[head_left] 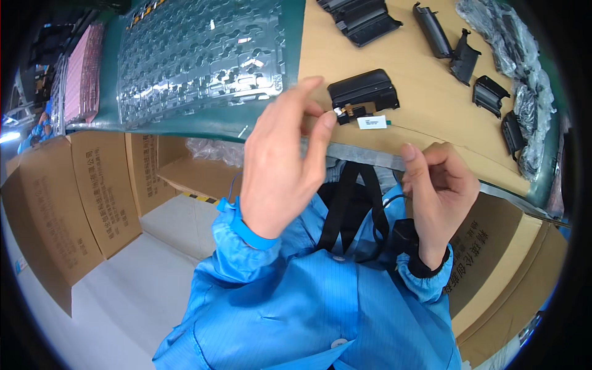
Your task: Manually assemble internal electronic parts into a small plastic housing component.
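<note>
A black curved plastic housing (369,86) lies on the cardboard-covered bench in front of me. At its near edge sit a small brown and black flex circuit piece (356,112) and a white printed label (372,123). My left hand (280,148) is just left of the housing, thumb and forefinger spread with nothing between them. Its thumb tip comes close to the circuit piece; I cannot tell if they touch. Over the bench's front edge, my right hand (441,182) is raised, thumb apart from the loosely bent fingers, and no thing shows in it.
Several more black plastic housings (433,31) lie across the far and right side of the cardboard sheet (431,117). Crumpled clear plastic wrap (531,92) runs along the right. A clear moulded tray (197,61) is at the left, beside pink sheets (84,74). Cardboard boxes (102,191) stand below.
</note>
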The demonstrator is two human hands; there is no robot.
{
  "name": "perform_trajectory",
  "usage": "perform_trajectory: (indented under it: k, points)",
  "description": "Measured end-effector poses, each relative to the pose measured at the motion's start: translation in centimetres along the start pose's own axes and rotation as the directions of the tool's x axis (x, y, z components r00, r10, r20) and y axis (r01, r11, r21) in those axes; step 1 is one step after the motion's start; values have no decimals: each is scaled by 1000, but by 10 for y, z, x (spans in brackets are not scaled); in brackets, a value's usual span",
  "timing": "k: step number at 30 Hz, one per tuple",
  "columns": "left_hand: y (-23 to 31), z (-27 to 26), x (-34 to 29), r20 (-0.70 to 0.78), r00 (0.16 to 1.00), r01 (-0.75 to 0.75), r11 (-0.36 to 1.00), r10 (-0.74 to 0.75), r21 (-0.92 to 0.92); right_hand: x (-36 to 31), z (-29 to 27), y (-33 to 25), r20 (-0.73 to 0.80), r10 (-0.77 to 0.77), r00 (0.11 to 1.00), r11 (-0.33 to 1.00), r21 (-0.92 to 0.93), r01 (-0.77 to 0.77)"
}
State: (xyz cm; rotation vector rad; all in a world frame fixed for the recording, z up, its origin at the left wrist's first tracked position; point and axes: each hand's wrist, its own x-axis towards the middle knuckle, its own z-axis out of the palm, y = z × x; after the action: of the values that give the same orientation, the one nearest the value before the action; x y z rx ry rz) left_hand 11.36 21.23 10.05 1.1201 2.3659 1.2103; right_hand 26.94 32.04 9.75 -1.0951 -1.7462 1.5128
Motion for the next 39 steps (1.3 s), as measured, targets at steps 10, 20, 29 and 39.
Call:
perform_trajectory:
  k: [10, 20, 29, 39]
  points:
    - [14, 11, 10, 140, 964, 265, 756, -227, -599, 21, 5, -2, 256, -747, 613, 485, -421, 766]
    - [27, -7, 0, 211, 929, 359, 601, -303, -715, 21, 5, -15, 285, -725, 627, 523, -364, 770]
    - [28, -2, -6, 124, 975, 220, 721, -185, -657, 18, 5, -19, 146, -352, 925, 931, -46, 362]
    - [33, 6, -4, 12, 995, 92, 815, -104, -573, 24, 6, -23, 90, -303, 949, 948, -77, 310]
